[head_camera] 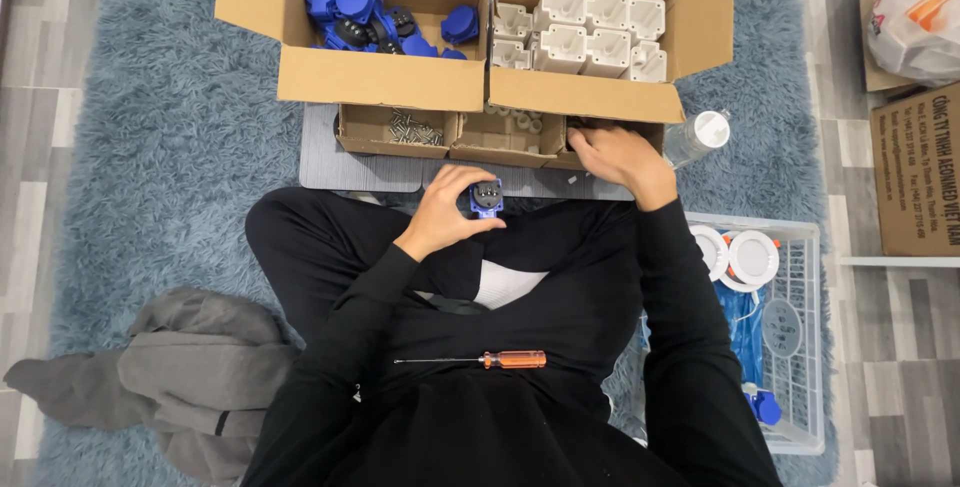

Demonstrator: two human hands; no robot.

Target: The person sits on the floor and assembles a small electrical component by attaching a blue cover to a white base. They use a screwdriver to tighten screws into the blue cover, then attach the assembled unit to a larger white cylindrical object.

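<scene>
Left hand [440, 215], fingers closed around a small blue plug part [487, 198], held over the lap just before the divided tray [400, 143]; right hand [617, 154] dips into the tray's end compartment, grip hidden.

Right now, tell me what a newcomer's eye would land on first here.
Two open cardboard boxes at the top: one heaped with blue parts, the other packed with white housings. Below them, the left hand holds a small blue part, while the right hand reaches into a low tray of compartments. An orange-handled screwdriver lies across the person's lap.
</scene>
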